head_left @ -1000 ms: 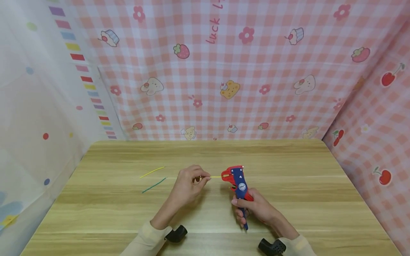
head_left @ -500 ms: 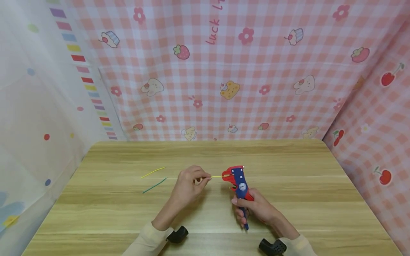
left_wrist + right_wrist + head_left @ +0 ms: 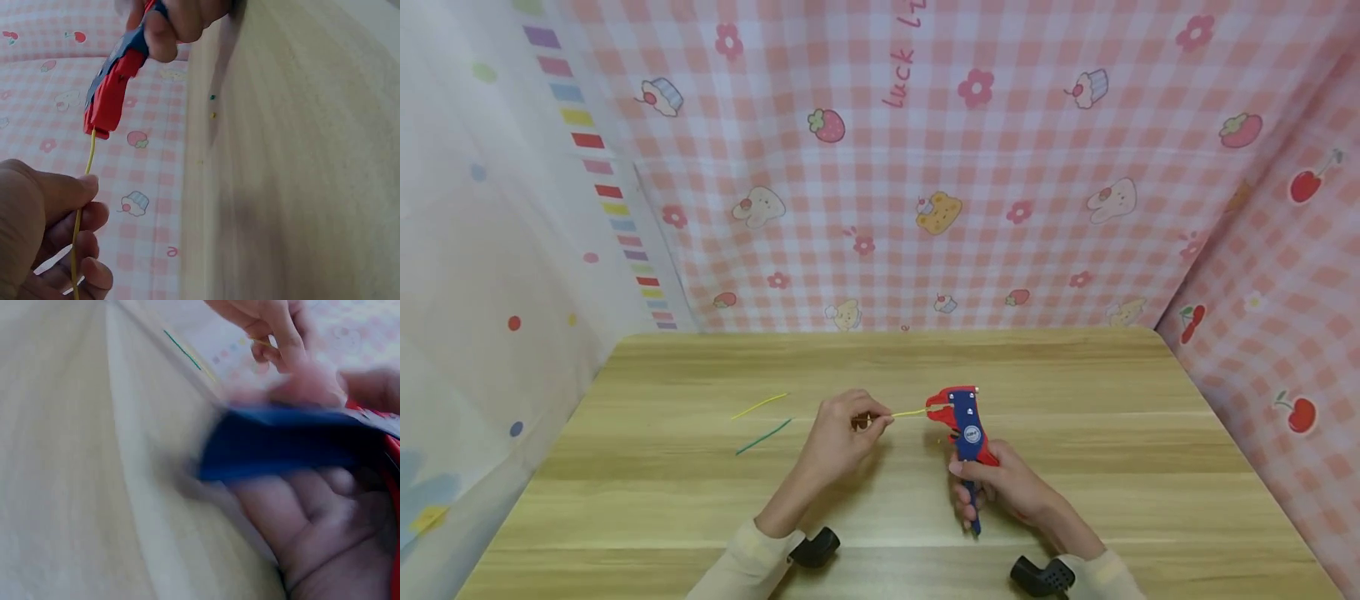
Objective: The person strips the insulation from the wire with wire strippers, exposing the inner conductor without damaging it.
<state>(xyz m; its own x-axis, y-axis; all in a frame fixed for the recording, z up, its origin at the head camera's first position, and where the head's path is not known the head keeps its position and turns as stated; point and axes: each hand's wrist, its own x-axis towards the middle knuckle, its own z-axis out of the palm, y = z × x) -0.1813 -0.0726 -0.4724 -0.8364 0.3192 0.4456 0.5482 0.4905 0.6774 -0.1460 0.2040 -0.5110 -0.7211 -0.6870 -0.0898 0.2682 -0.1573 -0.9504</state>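
My left hand (image 3: 842, 433) pinches a yellow wire (image 3: 908, 413) between thumb and fingertip. The far end of that wire meets the red nose of a red and blue wire stripper (image 3: 967, 421); how deep it sits inside is hidden. My right hand (image 3: 1011, 483) grips the stripper by its handle, with the tool held upright above the table. In the left wrist view, the wire (image 3: 91, 153) bends slightly between the fingers and the red nose (image 3: 107, 106). The blue handle (image 3: 281, 444) is blurred across the right palm in the right wrist view.
Left of the hands, a second yellow wire (image 3: 760, 406) and a green wire (image 3: 764, 436) lie on the wooden table (image 3: 647, 500). Tiny green (image 3: 212, 97) and yellow bits (image 3: 213, 115) lie on the tabletop under the stripper. Patterned curtains (image 3: 880, 167) stand behind and at the sides.
My right hand and the stripper have shifted slightly right. A little more yellow wire shows between the left fingertips and the tool, now slanting upward. The left hand has barely moved.
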